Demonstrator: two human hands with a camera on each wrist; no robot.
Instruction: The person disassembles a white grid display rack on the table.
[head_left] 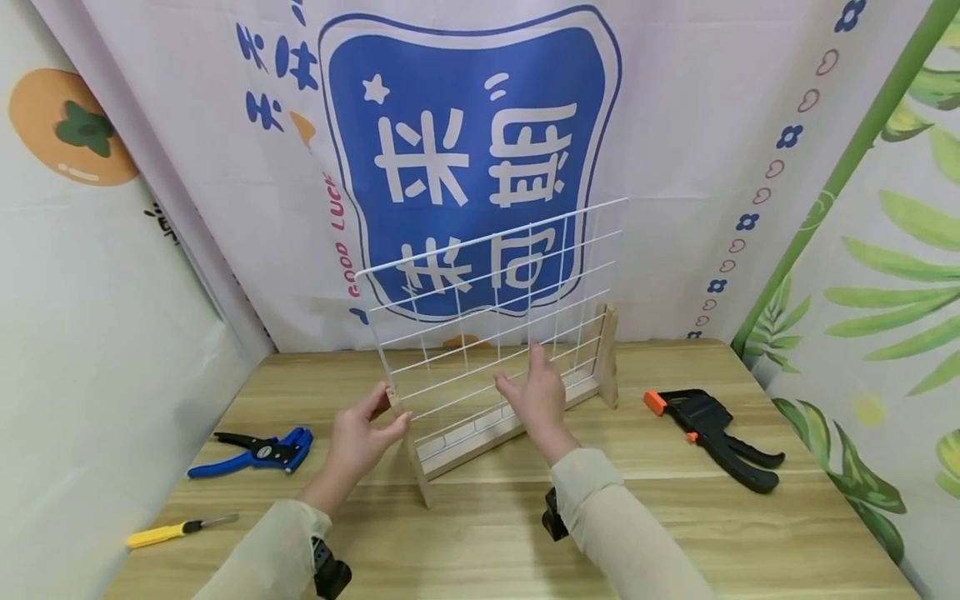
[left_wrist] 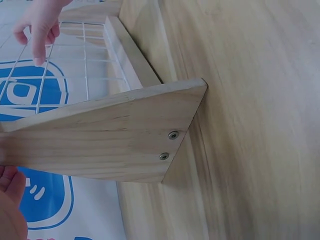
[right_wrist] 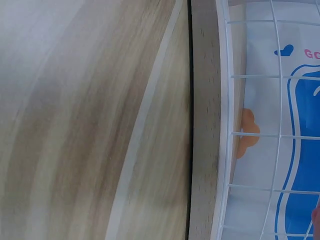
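The grid (head_left: 496, 304) sits in the wood stand (head_left: 480, 440) mid-table; the left hand (head_left: 358, 442) pinches the left post (head_left: 415, 454), best held steady, while the right hand (head_left: 543, 402), thumb and forefinger apart at the grid, should press gently

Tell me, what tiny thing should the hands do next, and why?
Perhaps the right hand should gently press the white wire grid to test it: that hand's fingers are at the wires, while the left hand pinches the flat, pale wooden post and could steady it.
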